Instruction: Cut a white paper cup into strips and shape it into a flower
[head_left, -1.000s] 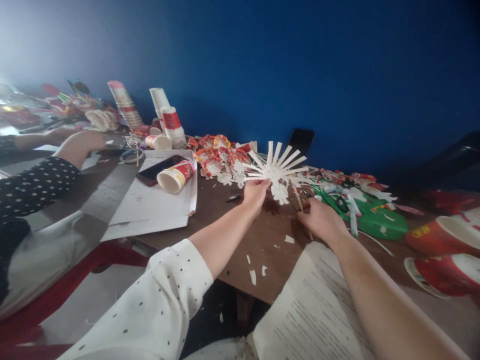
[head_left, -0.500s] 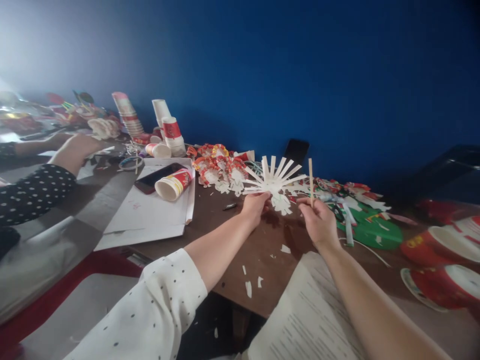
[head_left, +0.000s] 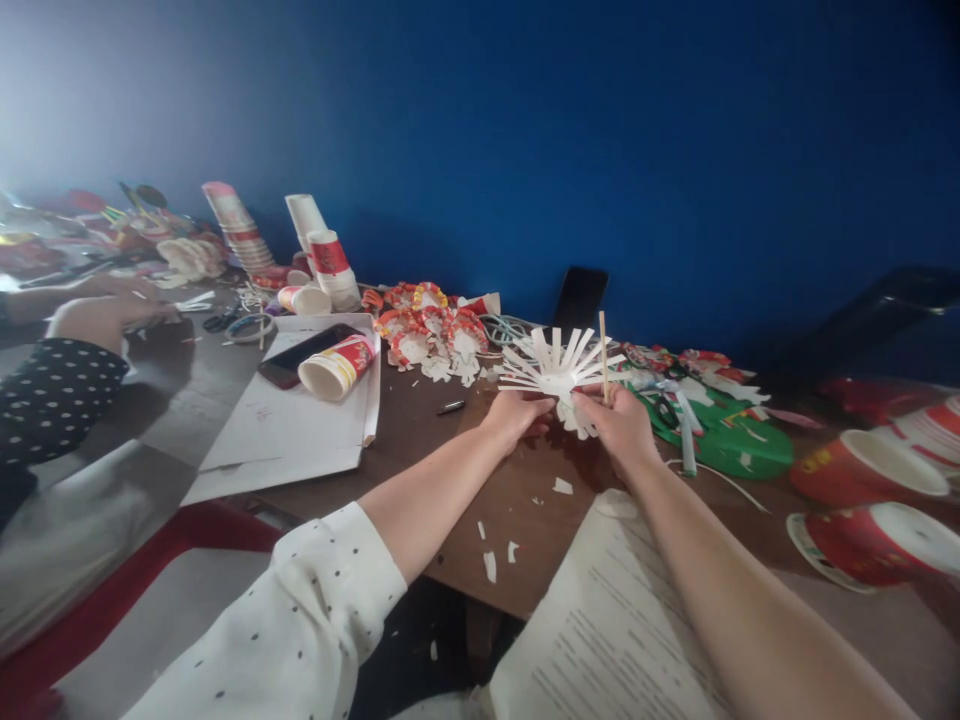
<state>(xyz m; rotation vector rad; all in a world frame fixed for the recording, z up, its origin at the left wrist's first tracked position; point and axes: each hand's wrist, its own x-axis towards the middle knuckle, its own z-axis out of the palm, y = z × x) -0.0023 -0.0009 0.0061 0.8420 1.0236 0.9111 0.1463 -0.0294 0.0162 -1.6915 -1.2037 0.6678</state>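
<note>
I have the left hand [head_left: 519, 415] pinching a fringed paper [head_left: 556, 381], the right hand [head_left: 627, 428] gripping a stick [head_left: 604, 350] at its two o'clock; a pen [head_left: 451, 407] lies at nine.

The left hand [head_left: 516, 417] and right hand [head_left: 624, 428] are near each other, a little apart, both pinching. The left thumb [head_left: 538, 406] lies above that hand's curled fingers and points across at the right hand. The right thumb [head_left: 590, 405] points back toward the left hand, fingers bent beside it. From each hand a bare forearm, left [head_left: 431, 495] and right [head_left: 724, 550], slants outward and back toward the body.
</note>
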